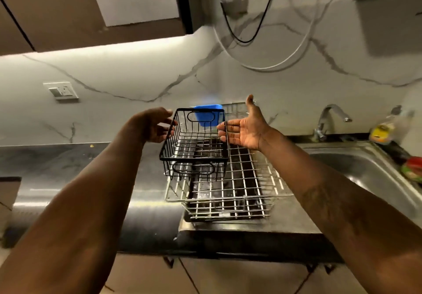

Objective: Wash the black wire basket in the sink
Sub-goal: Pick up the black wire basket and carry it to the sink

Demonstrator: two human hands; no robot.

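Black wire basket (194,147), rectangular w/ oval handle loops, is over the left end of a steel grid rack (239,191), left of the steel sink (365,163); can't tell if it's resting or lifted. Left hand (155,126) is relaxed, fingertips at the left rim. Right hand (245,129) is flat, palm inward, fingertips touching the right rim. Smooth dark counter (68,163) stretches left.
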